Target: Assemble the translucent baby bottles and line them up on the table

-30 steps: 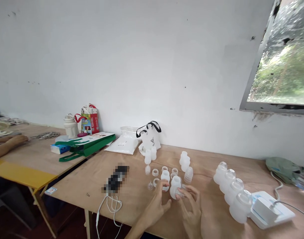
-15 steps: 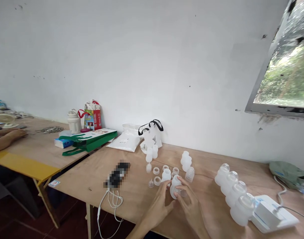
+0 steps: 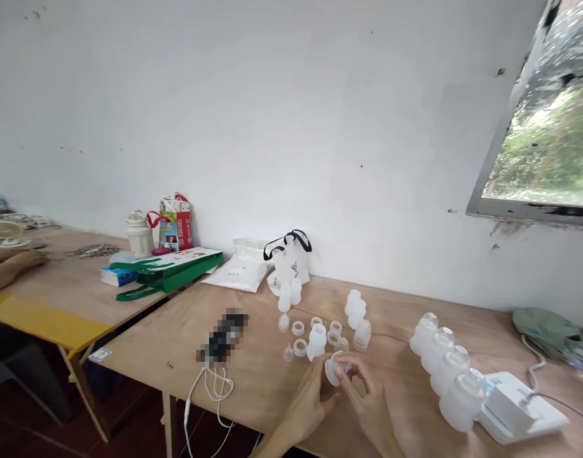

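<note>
Low over the front of the table, my left hand (image 3: 310,397) and my right hand (image 3: 367,394) hold a small translucent baby bottle (image 3: 333,370) between them. Its round end is tipped toward me, and my fingers cover part of its body. The right thumb and fingers close on its right side; the left fingers press at its left. Just beyond stands an open white bottle (image 3: 316,342). Clear rings (image 3: 300,347) and nipples (image 3: 288,352) lie around it. A clear dome cap (image 3: 362,335) sits further right.
A row of capped bottles (image 3: 444,359) stands at right beside a white box (image 3: 520,410). More white bottles (image 3: 355,310) stand behind. A blurred dark object (image 3: 223,336) with a white cable lies left. Bags (image 3: 291,262) lean at the wall. Another person's arm (image 3: 14,267) rests far left.
The bottle has tipped from upright to leaning, with its round end now facing me. It sits slightly lower, and both hands have shifted slightly with it.
</note>
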